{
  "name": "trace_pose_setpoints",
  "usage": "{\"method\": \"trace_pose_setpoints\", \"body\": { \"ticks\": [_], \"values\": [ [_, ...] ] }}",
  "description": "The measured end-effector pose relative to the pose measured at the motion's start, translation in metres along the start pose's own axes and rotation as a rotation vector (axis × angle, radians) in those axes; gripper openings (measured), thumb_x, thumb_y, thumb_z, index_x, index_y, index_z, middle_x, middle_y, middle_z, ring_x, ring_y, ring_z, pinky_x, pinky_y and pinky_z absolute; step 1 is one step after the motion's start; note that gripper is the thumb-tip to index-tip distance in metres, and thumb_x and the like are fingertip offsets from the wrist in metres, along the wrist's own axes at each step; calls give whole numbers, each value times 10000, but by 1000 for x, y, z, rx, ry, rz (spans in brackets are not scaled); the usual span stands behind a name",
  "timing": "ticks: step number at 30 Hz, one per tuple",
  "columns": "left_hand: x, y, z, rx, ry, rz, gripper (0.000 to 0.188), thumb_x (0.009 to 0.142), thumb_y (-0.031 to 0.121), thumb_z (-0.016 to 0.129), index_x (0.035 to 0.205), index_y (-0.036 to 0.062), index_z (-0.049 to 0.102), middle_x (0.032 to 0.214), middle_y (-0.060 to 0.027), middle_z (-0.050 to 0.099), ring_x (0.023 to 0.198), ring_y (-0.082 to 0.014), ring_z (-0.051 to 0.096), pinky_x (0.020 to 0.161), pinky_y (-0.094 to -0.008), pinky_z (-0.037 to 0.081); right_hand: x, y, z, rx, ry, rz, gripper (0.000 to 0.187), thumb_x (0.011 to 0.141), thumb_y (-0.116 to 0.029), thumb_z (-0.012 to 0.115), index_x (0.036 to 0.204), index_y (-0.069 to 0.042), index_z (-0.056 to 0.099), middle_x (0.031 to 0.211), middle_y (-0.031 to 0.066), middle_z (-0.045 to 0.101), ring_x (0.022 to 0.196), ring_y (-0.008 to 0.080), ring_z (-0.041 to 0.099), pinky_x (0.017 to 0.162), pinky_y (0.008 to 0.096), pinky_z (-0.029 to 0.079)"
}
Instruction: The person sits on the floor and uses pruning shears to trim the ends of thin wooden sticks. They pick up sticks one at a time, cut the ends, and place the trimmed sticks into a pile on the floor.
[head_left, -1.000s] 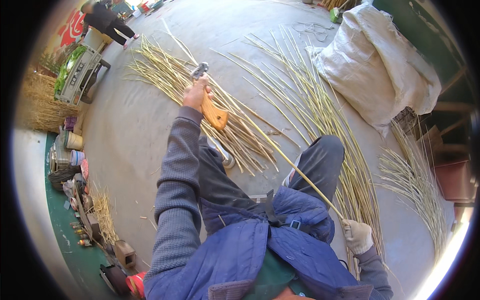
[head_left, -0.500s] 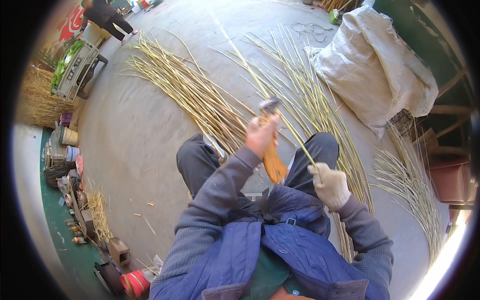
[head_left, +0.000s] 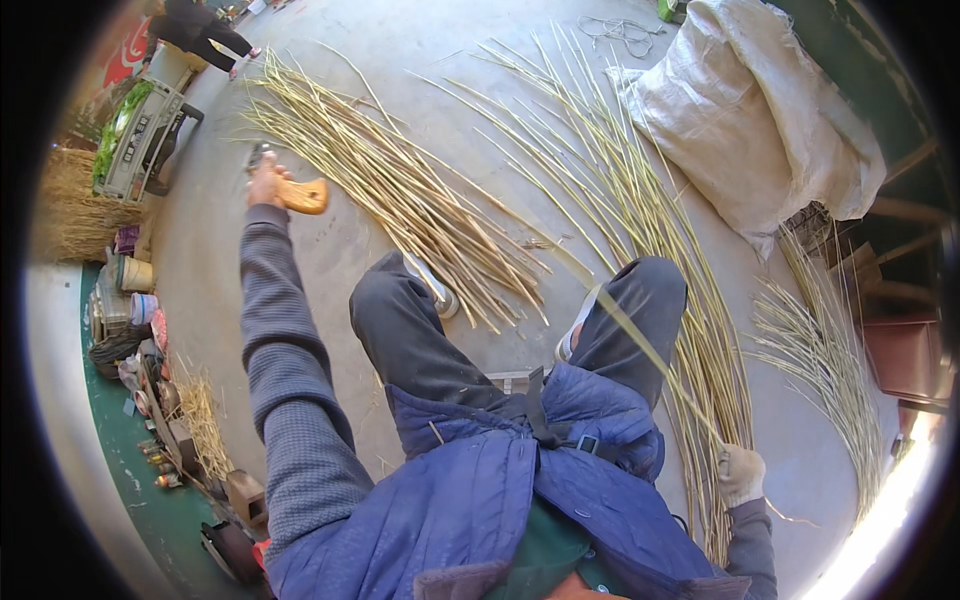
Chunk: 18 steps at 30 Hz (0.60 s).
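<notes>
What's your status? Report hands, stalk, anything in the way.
Left hand gripping orange-brown wooden-handled metal tool. Right hand, white-gloved, holding long thin yellow-green stalk, blurred. Possibly in the way: dark-trousered right knee, behind stalk; contact unclear.

Tool handle (head_left: 303, 196), left of upper centre: warm orange-brown
Tool head (head_left: 260, 155): dark grey
Right glove (head_left: 740, 475), lower right: plain off-white
Held stem (head_left: 650, 352): pale yellow-green, blurred
Bundle (head_left: 400, 190), upper centre: straw yellow mixed with tan and brown
Spread stems (head_left: 690, 300), right of centre: yellow-green, streaked with straw
Sack (head_left: 745, 110), upper right: greyish white
Box (head_left: 905, 355), right edge: reddish brown
Floor (head_left: 200, 290): pale grey
Jacket (head_left: 450, 510), bottom centre: blue-violet, lined with quilting
Left sleeve (head_left: 285, 350): slate grey, finely waffled
Trousers (head_left: 405, 315), centre: charcoal
Wall band (head_left: 125, 430), lower left: deep green
Leafy load (head_left: 122, 125), upper left: bright green
</notes>
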<state>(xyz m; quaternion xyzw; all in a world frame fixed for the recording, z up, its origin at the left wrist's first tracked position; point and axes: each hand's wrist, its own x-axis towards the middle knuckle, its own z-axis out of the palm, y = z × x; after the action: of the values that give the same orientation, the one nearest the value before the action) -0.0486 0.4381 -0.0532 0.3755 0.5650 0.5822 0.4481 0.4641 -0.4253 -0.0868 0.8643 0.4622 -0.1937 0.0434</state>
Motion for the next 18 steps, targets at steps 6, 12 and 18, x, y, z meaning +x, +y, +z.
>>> {"method": "trace_pose_setpoints", "body": {
  "ticks": [6, 12, 18],
  "values": [
    [-30, 22, -21, 10, -146, -80, 261, 973, 290, 796, 1024, 86, 642, 755, -28, 597, 599, -134, 578, 522, -265, 505, 33, 14, -15, 11, 237, -16, 139, 957, -179, 565, 904, -131, 685, 741, 205, 653, 702, 456, 645, 638, 569, 497],
    [-130, -46, 44, 66, -392, -299, 269, 1004, 356, 765, 1160, 147, 696, 759, 71, 524, 588, -46, 489, 509, -207, 415, 117, 8, -50, -428, 174, -127, 82, 963, -229, 619, 944, -193, 690, 844, 80, 699, 672, 312, 694, 560, 442, 513],
    [-173, -121, 83, 150, -642, -412, 347, 1053, 346, 701, 1338, 148, 684, 764, 100, 501, 603, -24, 447, 529, -190, 399, 204, -20, -56, -424, 503, -267, 89, 898, -149, 610, 984, -152, 631, 711, 23, 664, 590, 243, 695, 463, 405, 507]
  ]
}}
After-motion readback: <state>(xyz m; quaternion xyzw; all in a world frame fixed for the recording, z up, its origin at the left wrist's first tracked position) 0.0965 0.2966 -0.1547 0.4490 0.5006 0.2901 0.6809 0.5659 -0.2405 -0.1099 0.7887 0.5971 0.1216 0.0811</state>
